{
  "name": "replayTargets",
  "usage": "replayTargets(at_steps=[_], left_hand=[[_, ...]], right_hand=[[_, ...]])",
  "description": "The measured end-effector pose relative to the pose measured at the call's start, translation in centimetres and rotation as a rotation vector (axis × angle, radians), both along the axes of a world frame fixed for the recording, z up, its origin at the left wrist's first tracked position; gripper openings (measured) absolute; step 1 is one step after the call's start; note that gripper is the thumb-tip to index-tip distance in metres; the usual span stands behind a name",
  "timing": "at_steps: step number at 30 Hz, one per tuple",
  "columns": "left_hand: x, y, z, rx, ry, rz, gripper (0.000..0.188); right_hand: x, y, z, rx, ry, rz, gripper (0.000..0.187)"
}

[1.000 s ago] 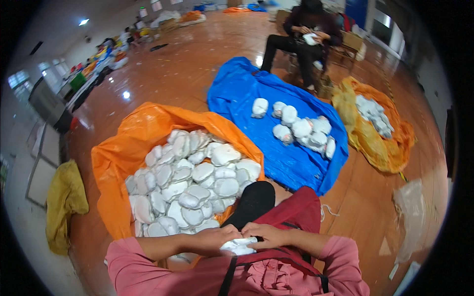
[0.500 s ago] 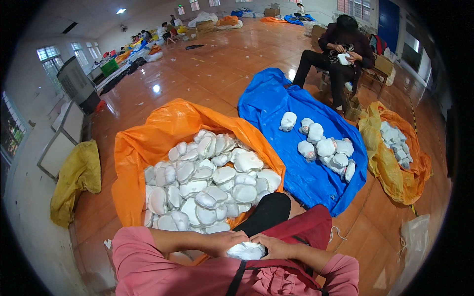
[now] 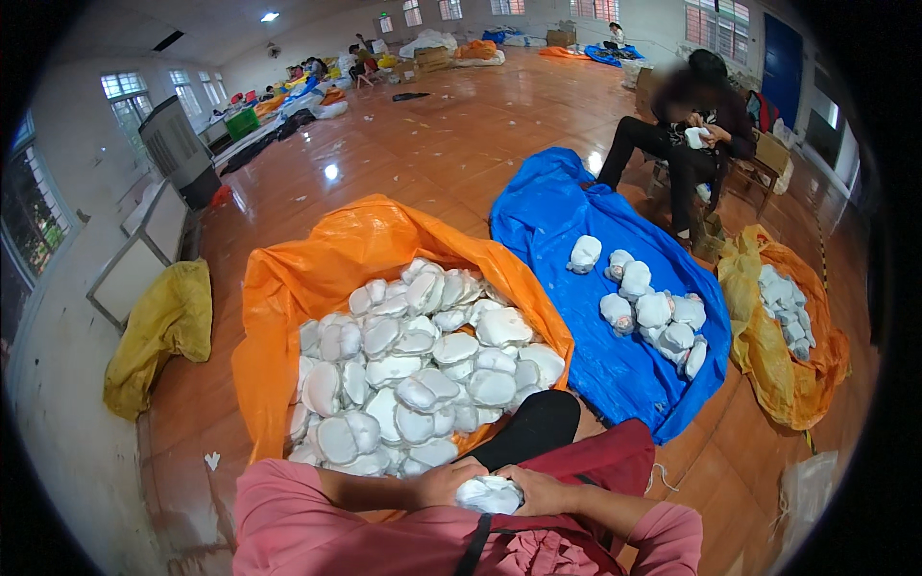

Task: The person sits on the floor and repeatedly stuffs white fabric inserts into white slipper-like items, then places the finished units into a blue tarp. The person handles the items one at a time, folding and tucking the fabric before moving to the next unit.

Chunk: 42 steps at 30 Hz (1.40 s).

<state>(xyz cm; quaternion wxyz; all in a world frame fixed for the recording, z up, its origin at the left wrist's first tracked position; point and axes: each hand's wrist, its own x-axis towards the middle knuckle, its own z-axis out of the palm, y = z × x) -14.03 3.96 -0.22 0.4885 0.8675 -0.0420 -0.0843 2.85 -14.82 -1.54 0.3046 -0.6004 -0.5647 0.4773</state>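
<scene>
In my lap, close against my body, I hold a soft white padded piece (image 3: 490, 495) between both hands. My left hand (image 3: 446, 483) has its fingers closed on the left edge of it, and my right hand (image 3: 540, 491) grips the right edge. Some fingertips are tucked out of sight behind the piece. Just beyond my hands, a heap of similar rounded white pads (image 3: 419, 363) fills an opened orange sack (image 3: 331, 242).
A blue sheet (image 3: 547, 197) to the right carries several white bundles (image 3: 656, 309). Further right, a yellow-orange sack (image 3: 754, 370) holds greyish-white pieces. A seated person (image 3: 735, 134) handles a white piece beyond the blue sheet. A yellow sack (image 3: 173, 322) lies by the left wall.
My view has shifted, so the sacks and sheet appear lower and further right. Both hands keep their hold on the white padded piece, with little movement.
</scene>
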Motion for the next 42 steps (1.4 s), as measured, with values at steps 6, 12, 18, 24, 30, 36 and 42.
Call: replayTargets(at_steps=[6, 12, 18, 24, 30, 36, 42], left_hand=[[0.0, -0.8, -1.1, -0.071, -0.102, 0.115, 0.062], [0.2, -0.8, -0.9, -0.068, -0.088, 0.185, 0.057], [0.5, -0.8, -1.4, -0.021, -0.115, 0.268, 0.057], [2.0, -0.3, -1.8, 0.008, -0.099, 0.283, 0.054], [4.7, -0.7, -2.0, -0.033, -0.120, 0.316, 0.050], [5.3, -0.3, -2.8, -0.068, -0.088, 0.282, 0.052], [5.1, -0.7, -4.0, 0.010, -0.210, 0.220, 0.053]], right_hand=[[-0.9, -0.7, -2.3, 0.059, 0.009, -0.115, 0.079], [-1.3, -0.7, -3.0, 0.057, -0.025, -0.193, 0.079], [-1.2, -0.2, -2.7, 0.008, -0.077, -0.266, 0.075], [0.4, 1.0, -2.3, 0.000, -0.021, -0.321, 0.070], [1.7, 0.7, -2.4, -0.012, 0.012, -0.459, 0.064], [2.2, -0.3, -3.3, -0.018, 0.135, -0.396, 0.068], [2.6, -2.0, -6.6, 0.036, 0.405, -0.355, 0.065]])
